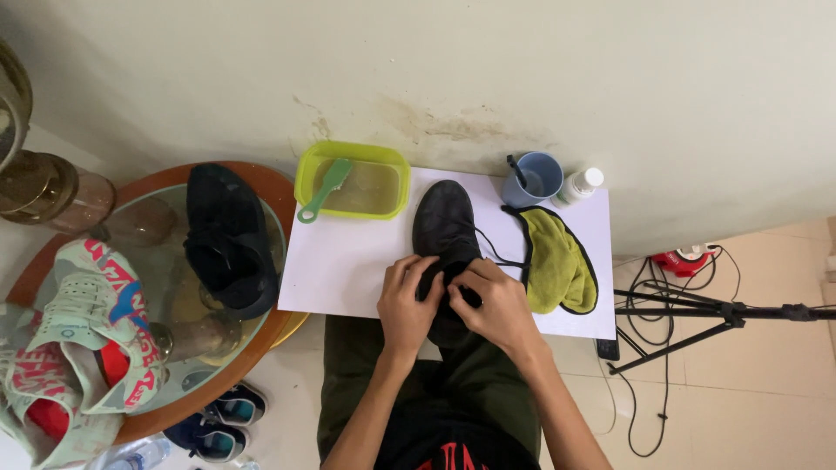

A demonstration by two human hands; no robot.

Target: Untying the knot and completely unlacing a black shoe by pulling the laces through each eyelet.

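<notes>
Head view: two hands [453, 300], one black shoe [444, 222]

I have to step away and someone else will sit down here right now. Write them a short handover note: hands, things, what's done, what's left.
Left hand and right hand both grip the black shoe at its laces, toe toward the wall, on the white board.
Green tub of cloudy water behind it, green brush resting across its rim.
Yellow-green cloth to the right.
Second black shoe on the glass table.
Done: things laid out.
Left: laces seem partly loosened; brush and cloth unused.

Black shoe [444, 228], toe toward wall
</notes>
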